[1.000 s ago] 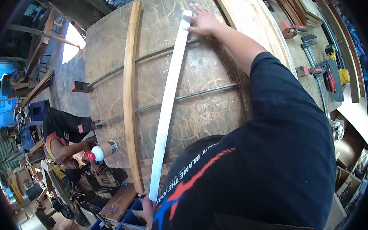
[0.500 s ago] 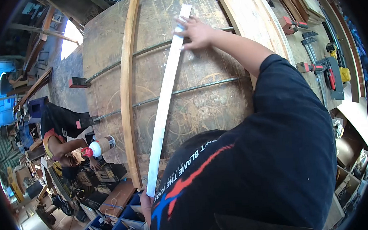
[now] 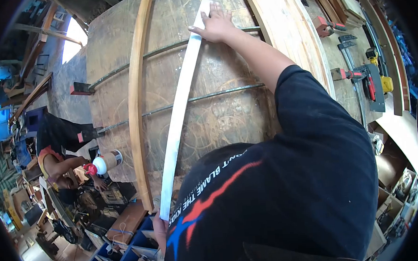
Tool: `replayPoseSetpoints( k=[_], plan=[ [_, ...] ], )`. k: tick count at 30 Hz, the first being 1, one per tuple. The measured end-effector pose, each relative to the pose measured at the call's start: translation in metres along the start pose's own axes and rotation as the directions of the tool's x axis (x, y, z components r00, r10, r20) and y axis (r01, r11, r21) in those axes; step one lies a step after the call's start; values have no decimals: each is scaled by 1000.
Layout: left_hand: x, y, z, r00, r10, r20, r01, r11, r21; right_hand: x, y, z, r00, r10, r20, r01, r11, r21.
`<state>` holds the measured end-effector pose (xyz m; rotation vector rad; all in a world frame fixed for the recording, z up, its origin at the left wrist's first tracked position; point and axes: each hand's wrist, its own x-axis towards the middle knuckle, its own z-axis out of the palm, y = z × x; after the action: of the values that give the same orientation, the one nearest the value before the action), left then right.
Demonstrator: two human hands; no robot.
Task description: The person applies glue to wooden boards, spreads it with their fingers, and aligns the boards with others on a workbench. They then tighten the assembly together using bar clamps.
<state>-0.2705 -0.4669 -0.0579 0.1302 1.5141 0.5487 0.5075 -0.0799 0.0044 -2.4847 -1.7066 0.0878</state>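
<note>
A long, flat, bright white strip slants across the worn wooden worktop; its material is hard to tell in the glare. On its far end rests my right hand, open, with the fingers spread and the thumb across the strip. My left hand is at the near end, partly hidden by the strip and my shirt, and appears closed on it. Left of the strip, apart from it, lies a brown wooden bar. Two long metal clamp bars run crosswise beneath both.
Pale boards lie along the right. Beyond them are red-ended clamps and a yellow-and-black tool. A white bottle with a red cap lies by the left edge. Below is a blue compartment box. Another person bends at the left.
My right hand has moved slightly up along the strip and now rests there, where it was blurred before. The view has shifted a little, and things appear farther left.
</note>
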Motion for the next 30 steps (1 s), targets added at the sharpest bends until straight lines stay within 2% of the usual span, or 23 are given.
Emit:
replayPoseSetpoints(
  k=[1,3,4,5,7,8,9,11,12,13,15,16,17,19,20,21,22,24,25,28,30],
  plan=[
    [1,-1,0,1000,-4,-8,4,1000,-3,0,-2,6,1000,-11,26,13,998,-69],
    [-8,12,18,1000,-7,22,8,1000,-27,-21,-16,-12,952,-271,141,276,961,-21],
    [-17,18,27,999,-11,35,12,999,-39,-30,-21,-20,898,-395,195,401,916,13],
    [-30,25,44,999,-17,47,19,998,-52,-35,-22,-24,883,-445,151,451,893,-3],
    [-49,31,66,997,-34,66,40,995,-88,-17,-11,-6,982,-188,26,188,982,-12],
    [-51,27,69,999,24,27,-23,1000,-19,-15,-9,-2,998,-53,-35,53,999,-7],
    [-52,24,73,996,87,-6,-86,995,52,-18,-8,3,996,-49,-70,42,995,-91],
    [-49,29,73,997,-63,-33,60,992,-107,-42,-17,-6,935,-343,91,350,933,-87],
    [-49,28,70,998,-61,-29,58,993,-101,-61,-25,-17,864,-474,169,489,870,-64],
    [-48,28,68,998,-60,-23,57,994,-90,-73,-25,-22,805,-574,152,585,810,-36],
    [-51,31,75,999,40,-9,-39,997,64,-62,-17,-14,922,-383,55,386,919,-74],
    [-56,29,78,991,133,8,-132,970,205,-59,-14,-10,960,-280,5,279,957,-85],
    [-56,29,81,984,178,22,-177,943,283,-61,-10,-16,972,-221,79,231,959,-164],
    [-57,31,85,975,220,30,-215,901,376,-76,-16,-22,940,-310,145,328,936,-127],
    [-58,31,83,980,201,6,-192,922,335,-90,-22,-25,918,-354,180,375,921,-103],
    [-58,31,81,983,182,-18,-169,941,293,-105,-29,-22,884,-444,144,453,891,-35],
    [-54,29,81,988,146,-49,-135,973,185,-122,-36,-21,840,-517,162,524,851,-2],
    [-50,24,79,992,115,-52,-110,991,82,-161,-57,-25,732,-648,212,647,758,82],
    [-48,23,78,991,129,-24,-126,988,92,-178,-67,-29,671,-703,237,694,708,131],
    [-44,25,71,994,106,-31,-104,993,55,-209,-81,-34,614,-757,223,717,653,244],
    [-50,27,83,995,95,8,-95,995,-1,-186,-76,-44,757,-590,281,575,806,142]
  ],
)
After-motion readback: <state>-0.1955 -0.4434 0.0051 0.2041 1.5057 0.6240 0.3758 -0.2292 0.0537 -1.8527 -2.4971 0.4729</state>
